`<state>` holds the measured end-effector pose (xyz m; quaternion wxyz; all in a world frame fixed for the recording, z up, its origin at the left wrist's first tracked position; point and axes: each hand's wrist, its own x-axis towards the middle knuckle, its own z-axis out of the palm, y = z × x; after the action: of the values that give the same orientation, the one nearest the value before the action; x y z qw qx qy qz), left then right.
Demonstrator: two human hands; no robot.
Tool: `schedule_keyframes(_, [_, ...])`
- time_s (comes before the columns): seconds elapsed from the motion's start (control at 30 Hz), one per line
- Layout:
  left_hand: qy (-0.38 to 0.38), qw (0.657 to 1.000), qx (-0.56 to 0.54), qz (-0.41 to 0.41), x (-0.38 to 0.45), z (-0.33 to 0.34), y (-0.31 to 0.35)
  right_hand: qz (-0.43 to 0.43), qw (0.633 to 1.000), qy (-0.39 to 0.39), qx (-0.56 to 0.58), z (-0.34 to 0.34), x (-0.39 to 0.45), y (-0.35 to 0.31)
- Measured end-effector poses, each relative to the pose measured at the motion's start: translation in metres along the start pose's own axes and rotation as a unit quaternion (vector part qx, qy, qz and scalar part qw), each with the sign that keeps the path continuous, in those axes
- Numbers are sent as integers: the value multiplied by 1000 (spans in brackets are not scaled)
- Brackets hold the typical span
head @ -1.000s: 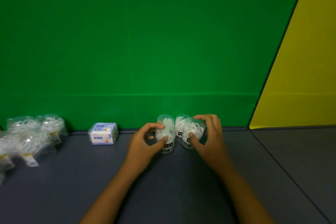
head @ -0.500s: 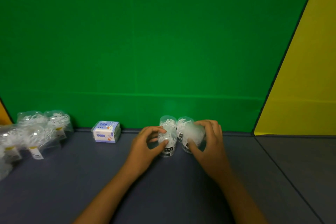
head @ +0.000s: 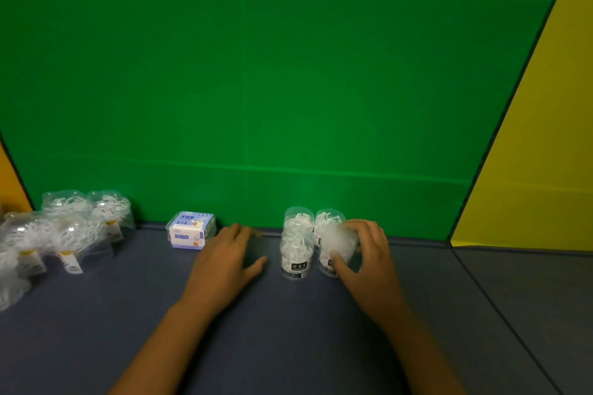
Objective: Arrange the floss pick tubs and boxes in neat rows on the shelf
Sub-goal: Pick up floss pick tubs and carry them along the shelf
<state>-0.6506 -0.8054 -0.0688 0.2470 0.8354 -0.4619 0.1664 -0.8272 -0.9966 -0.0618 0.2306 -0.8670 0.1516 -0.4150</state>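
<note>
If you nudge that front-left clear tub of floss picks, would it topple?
Possibly: the tub stands upright, taller than wide, so a high push may tip it. It looks light, clear plastic loosely filled with picks. On its side, the round wall would likely roll.

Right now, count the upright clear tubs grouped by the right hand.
4: front-left tub standing free; front-right tub gripped by the right hand; back-left tub and back-right tub by the green wall. More may be hidden.

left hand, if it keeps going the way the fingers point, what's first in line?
Probably the green back wall. The left hand points up-shelf between the blue and white box and the front left tub; neither looks in line, though depth is unclear.
</note>
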Motion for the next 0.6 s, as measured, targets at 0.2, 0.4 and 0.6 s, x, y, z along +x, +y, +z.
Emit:
schedule_keyframes(0.2, [-20,998,61,13,2,5,5,-1,1000,-15,-2,3,-1,2])
schedule_keyframes(0.4, [-32,999,33,1,1,7,6,7,999,-43,-9,4,-4,3])
schedule_keyframes(0.6, [-45,999,25,-8,1,1,9,14,998,-50,-20,0,-6,-3])
